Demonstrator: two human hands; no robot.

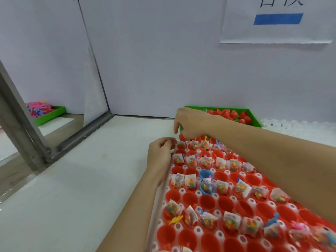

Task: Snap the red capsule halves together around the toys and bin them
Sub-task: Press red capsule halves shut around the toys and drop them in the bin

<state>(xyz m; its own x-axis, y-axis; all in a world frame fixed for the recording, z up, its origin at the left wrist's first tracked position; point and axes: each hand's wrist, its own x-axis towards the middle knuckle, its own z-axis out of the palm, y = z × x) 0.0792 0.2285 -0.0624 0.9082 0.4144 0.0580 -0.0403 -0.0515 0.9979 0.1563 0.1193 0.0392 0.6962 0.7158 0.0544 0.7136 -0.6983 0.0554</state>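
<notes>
**Light shells, tight seams: handling the red halves**

Because each red half [189, 199] is a thin moulded plastic cup, it should weigh almost nothing and stay stiff until squeezed at the rim, where it will likely flex. The halves sit mouth up in the pockets of a white tray [160, 200] that covers the desk's [91, 197] near right part, and many already carry a bagged toy [190, 180]; the crinkly bags look slippery and stand proud of the rims, so a corner could catch in the seam when a cap goes on. One pocket holds a blue cup [206, 174] instead.

Caps wait in the green bin [254, 117] at the desk's far edge, piled loose as red pointed shells [234, 114]. A second green bin [52, 115] of pink and blue bits lies far left, beyond a metal frame [23, 124].

At the tray's far left corner, the left hand [161, 153] has its fingers curled in, thumb and forefinger pinched at the tray's edge; whether they hold a small thing I cannot tell. The right hand [189, 124] hangs above the same corner, fingers bent downward, and what it grips, if anything, is hidden.

My judgement: hold a half by its rounded body, not the rim, tuck the bag down, then press the cap straight on.
</notes>
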